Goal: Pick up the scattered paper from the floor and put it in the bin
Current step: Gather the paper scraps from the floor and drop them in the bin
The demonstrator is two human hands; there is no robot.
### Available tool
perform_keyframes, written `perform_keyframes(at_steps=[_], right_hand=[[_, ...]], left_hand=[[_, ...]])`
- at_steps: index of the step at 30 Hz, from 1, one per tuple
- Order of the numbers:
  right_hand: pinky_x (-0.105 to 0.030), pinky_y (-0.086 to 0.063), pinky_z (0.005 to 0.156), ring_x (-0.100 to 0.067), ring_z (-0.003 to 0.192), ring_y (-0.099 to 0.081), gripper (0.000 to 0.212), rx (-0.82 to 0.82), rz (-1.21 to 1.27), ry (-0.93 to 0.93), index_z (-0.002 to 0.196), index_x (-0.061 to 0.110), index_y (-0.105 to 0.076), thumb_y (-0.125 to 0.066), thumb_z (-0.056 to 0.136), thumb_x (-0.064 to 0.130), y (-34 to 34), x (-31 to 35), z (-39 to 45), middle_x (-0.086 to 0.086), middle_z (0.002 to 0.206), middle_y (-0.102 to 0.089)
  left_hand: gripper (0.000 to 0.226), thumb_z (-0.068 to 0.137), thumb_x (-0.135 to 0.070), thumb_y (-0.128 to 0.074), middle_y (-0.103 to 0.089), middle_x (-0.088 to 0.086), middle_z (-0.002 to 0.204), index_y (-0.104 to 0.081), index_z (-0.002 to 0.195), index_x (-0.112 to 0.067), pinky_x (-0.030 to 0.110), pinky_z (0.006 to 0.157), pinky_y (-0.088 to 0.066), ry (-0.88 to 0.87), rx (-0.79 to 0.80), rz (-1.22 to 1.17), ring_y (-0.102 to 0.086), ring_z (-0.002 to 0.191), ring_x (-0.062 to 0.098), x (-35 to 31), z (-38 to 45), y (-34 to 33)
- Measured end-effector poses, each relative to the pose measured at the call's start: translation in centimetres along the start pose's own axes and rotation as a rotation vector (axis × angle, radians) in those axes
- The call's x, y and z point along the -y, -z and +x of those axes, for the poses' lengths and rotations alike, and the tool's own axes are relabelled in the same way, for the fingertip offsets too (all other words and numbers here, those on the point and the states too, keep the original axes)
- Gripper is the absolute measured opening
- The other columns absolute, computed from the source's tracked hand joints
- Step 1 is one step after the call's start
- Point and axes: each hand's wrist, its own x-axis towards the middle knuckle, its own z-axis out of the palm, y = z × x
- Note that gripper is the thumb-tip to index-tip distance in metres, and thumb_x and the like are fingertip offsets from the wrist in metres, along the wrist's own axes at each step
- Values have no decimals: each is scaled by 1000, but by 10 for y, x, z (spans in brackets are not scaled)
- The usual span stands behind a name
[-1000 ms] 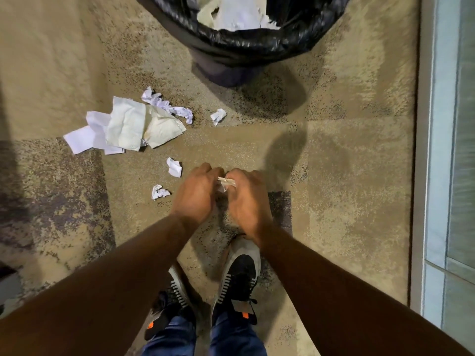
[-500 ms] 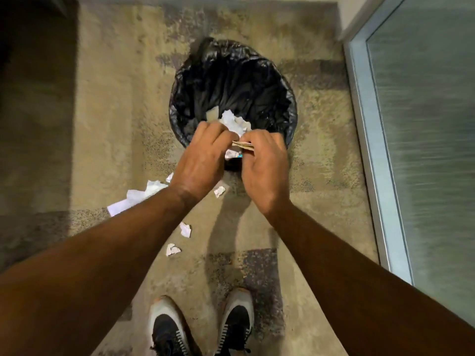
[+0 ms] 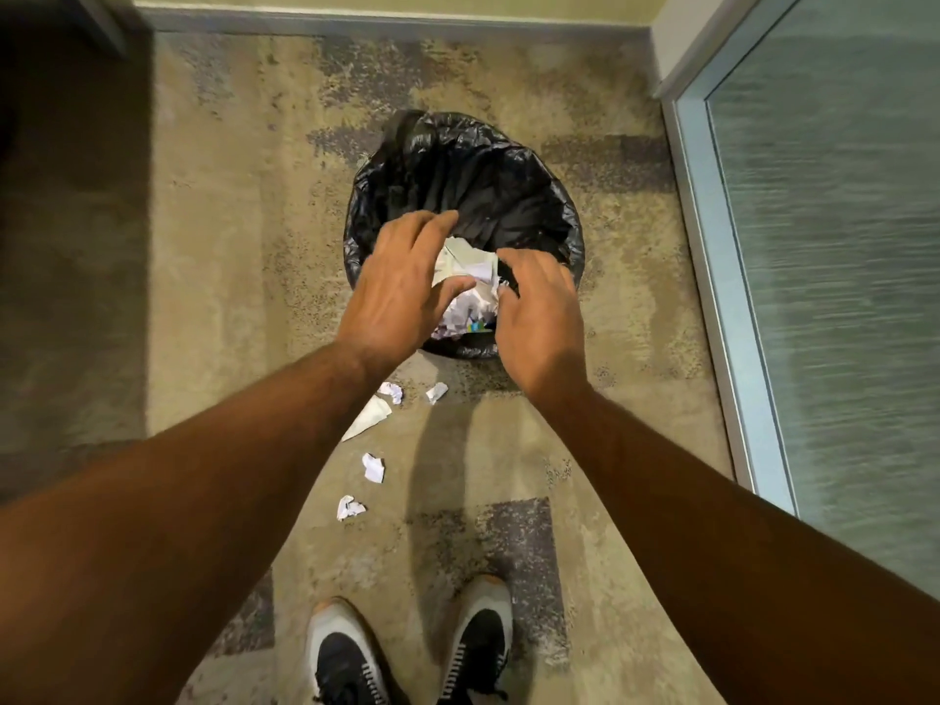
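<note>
Both hands, left hand (image 3: 402, 292) and right hand (image 3: 539, 318), hover spread and empty over the bin (image 3: 508, 185); remaining paper scraps (image 3: 374, 468) lie lower centre, nearer the left

Glossy, wrinkled black plastic liner (image 3: 488, 180) over the bin at centre frame. Crumpled white paper (image 3: 470, 292) inside, matt and creased; more matt scraps (image 3: 373, 467) on the floor below. Floor (image 3: 229, 246) covered in rough, mottled beige-and-grey carpet, dull in finish. Frosted, ribbed glass panel (image 3: 839, 246) at right, edged by a smooth, pale metal-looking frame (image 3: 712, 277). Shoes (image 3: 478, 638) at bottom: black knit-like cloth, smooth white toe caps.
</note>
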Motion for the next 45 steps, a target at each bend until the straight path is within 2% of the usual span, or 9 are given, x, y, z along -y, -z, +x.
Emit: perform_keyframes(at_steps=[6,10,14,20,25,29,35,41,45], right_hand=[[-38,-48,81,-28,92,-54,13,-118,7,210,105,1,-66,-60,93,0,-39,10,-46,-13,100,-61],[-43,-45,73,-33,83,-52,8,55,-26,397,95,1,-65,-64,88,-3,-80,23,-80,-15,91,-61],[-47,-49,89,-27,100,-54,21,341,-89,168,112,14,-60,-58,91,17,-144,14,-106,-7,108,-56],[-36,-49,99,-26,119,-56,62,528,-275,11,141,26,-48,-77,87,30,-220,-6,-126,-6,134,-50],[-47,-48,102,-33,123,-54,86,495,-414,39,151,31,-31,-78,80,37,-275,-22,-127,-6,143,-50],[-46,-39,114,-32,135,-46,94,471,-366,15,156,28,-26,-78,78,25,-306,-25,-117,-9,153,-41],[-53,-39,114,-35,147,-30,110,497,-285,-27,160,30,-14,-85,76,32,-336,-24,-91,-15,162,-26],[-41,-52,99,-30,126,-43,90,509,-287,115,152,27,-34,-81,77,17,-345,-23,-98,-7,151,-40],[-39,-49,92,-29,113,-48,70,507,-248,197,147,26,-45,-69,83,10,-343,-22,-112,-4,140,-49]], left_hand=[[32,103,-40,-53,-49,9,112,-53,117,-12,40,86,-37,61,-86,146,-45,102,27,49,-46,5],[32,106,-41,-43,-46,8,110,-50,115,-12,40,84,-40,189,-8,187,-43,98,24,100,-93,-3],[29,101,-31,-55,-50,15,118,-51,121,-10,49,87,-44,398,146,210,-50,106,35,156,-145,-25],[53,95,-32,-66,-49,18,132,-44,138,-10,53,91,-49,496,463,265,-50,118,38,204,-200,-71],[83,86,-33,-77,-40,17,144,-29,152,-15,58,97,-48,585,434,218,-41,130,39,226,-208,-112],[117,70,-44,-89,-26,15,156,-15,158,-23,63,104,-42,666,334,245,-28,142,38,243,-203,-128],[146,45,-60,-95,-5,13,165,-2,156,-38,76,108,-27,908,373,186,-5,153,40,281,-202,-134],[113,65,-44,-92,-12,22,159,-26,154,-24,57,120,-27,908,367,73,-11,148,45,270,-202,-156],[66,80,-6,-70,-35,23,143,-43,140,-10,48,106,-41,752,244,177,-37,129,42,247,-202,-167]])
